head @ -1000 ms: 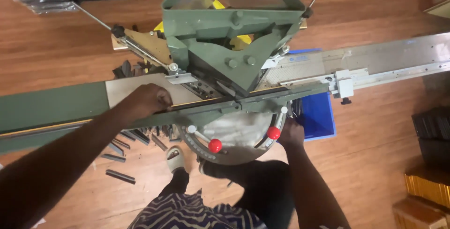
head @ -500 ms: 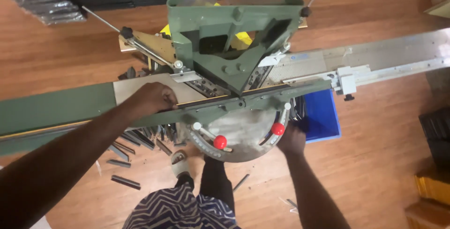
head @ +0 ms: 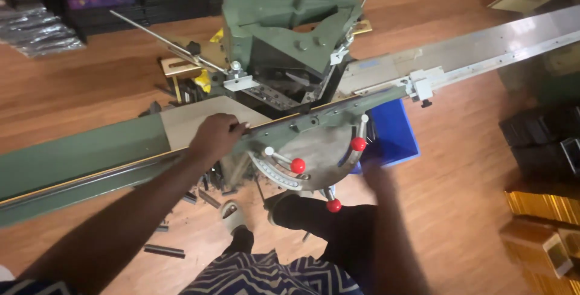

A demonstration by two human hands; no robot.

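Right hand [head: 376, 177] dropped (blurred); moulding strip [head: 90, 171] runs left-right.

A single head-worn camera looks steeply down from above the green cutting machine [head: 290, 47], facing the wooden floor [head: 459, 210]. The machine sits close, filling the upper middle of the view, with its long rail [head: 78, 156] running out to the left edge. No second view overlaps.
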